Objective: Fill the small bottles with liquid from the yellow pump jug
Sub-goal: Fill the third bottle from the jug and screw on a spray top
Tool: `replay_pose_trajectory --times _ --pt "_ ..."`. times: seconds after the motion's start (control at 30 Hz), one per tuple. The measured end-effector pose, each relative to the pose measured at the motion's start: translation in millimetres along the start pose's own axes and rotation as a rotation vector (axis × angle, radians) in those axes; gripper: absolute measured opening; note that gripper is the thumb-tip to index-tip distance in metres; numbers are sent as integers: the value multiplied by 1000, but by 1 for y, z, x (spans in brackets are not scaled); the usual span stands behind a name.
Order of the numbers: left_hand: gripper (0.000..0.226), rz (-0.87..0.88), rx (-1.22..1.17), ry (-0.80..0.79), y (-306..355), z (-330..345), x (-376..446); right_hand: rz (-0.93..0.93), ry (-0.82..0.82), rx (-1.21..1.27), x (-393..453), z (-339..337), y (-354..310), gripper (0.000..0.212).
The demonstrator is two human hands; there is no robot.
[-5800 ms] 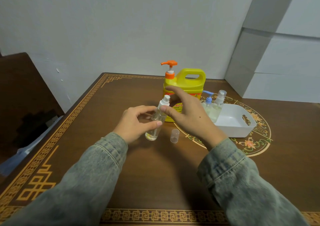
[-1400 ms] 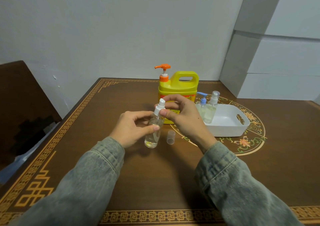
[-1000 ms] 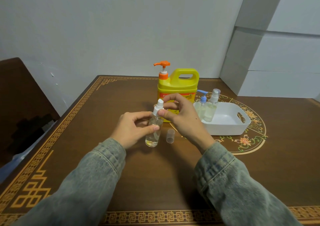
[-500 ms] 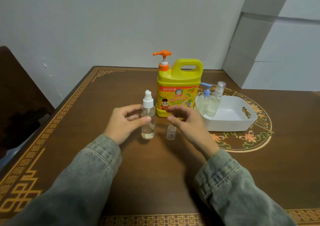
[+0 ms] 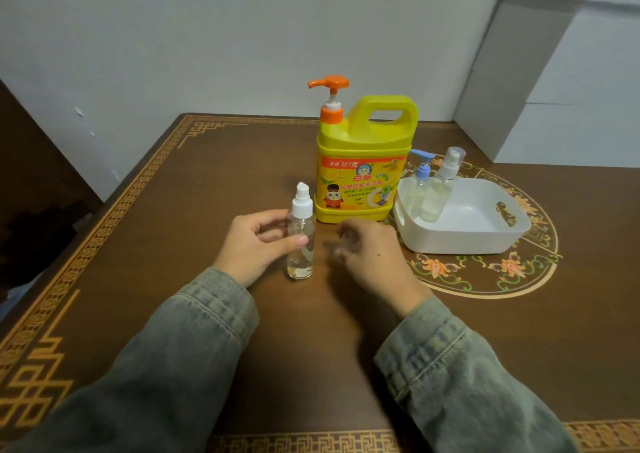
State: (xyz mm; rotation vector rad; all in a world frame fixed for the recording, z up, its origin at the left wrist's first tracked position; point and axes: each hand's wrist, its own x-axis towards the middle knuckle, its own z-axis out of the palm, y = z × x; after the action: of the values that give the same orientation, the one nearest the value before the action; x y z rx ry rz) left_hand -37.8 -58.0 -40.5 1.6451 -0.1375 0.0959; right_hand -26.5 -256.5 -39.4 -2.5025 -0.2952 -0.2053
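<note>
Spray head now on bottle [image 5: 300, 241], L hand [image 5: 256, 244] gripping it; R hand [image 5: 367, 248] dropped beside, curling over clear cap, prob. pinching it. Capping next.

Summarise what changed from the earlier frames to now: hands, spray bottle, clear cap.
The right hand let go of the white spray head and dropped to the small clear plastic cap; its blurred fingers now curl there, hiding the cap. The clear spray bottle, tilted before, now stands upright on the table. Unchanged: the left hand grips the bottle; the yellow pump jug and white plastic basket with two bottles.
</note>
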Motion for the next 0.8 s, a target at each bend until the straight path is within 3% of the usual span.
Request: replay_pose_trajectory --times 0.2,0.4,0.63,0.8 --pt "45 12 -19 8 12 0 -10 -49 214 291 -2 -45 -37 35" --pt "44 52 6 -32 32 5 -28 -210 417 469 -16 -76 -65 28" --pt "47 148 69 -75 55 9 -41 -365 423 403 -30 -86 -77 32" --pt "46 212 100 -84 67 13 -43 -378 380 409 -34 -82 -72 32"
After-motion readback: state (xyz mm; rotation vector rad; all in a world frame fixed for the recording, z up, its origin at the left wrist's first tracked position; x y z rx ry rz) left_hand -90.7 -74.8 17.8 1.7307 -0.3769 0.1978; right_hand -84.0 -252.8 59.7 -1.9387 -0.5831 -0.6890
